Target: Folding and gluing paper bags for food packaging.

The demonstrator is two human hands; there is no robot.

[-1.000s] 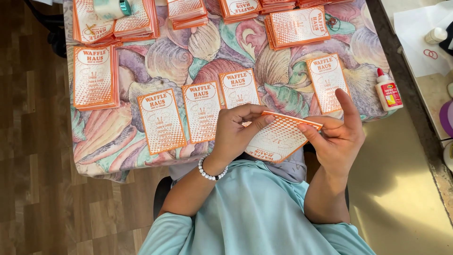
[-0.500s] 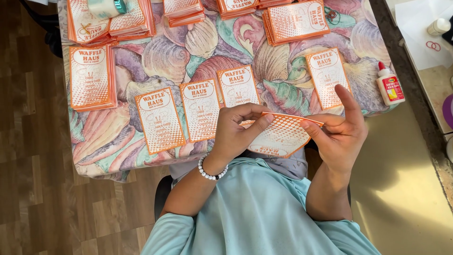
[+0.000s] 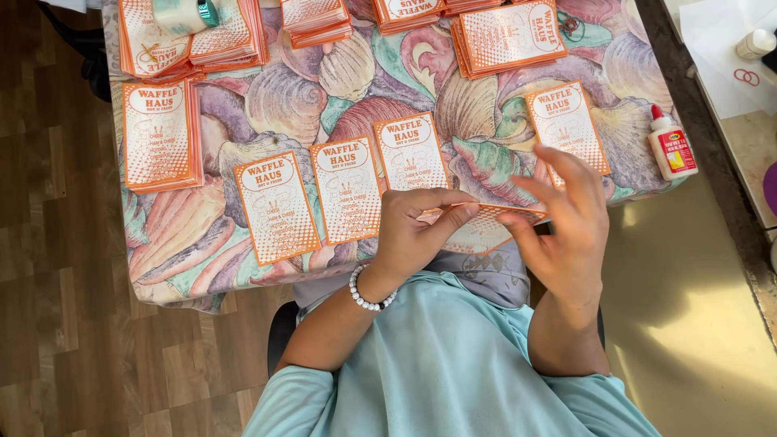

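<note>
My left hand (image 3: 413,231) and my right hand (image 3: 562,222) hold one orange-and-white paper bag (image 3: 484,231) between them, just above my lap at the table's near edge. The left thumb and fingers pinch its left end; the right fingertips pinch its right end, other fingers spread. Most of the bag is hidden behind my hands. A white bead bracelet (image 3: 368,297) circles my left wrist. Three like bags (image 3: 348,190) lie flat in a row on the table, left of my hands.
A shell-patterned cloth (image 3: 291,97) covers the table. Stacks of the same bags lie at the left (image 3: 160,133) and along the far edge (image 3: 510,36); one single bag (image 3: 566,125) lies right. A glue bottle (image 3: 670,144) stands at the right corner. Wood floor on the left.
The bag has turned from nearly face-up to edge-on between my hands. My right hand has shifted over it, fingers spread wider.
</note>
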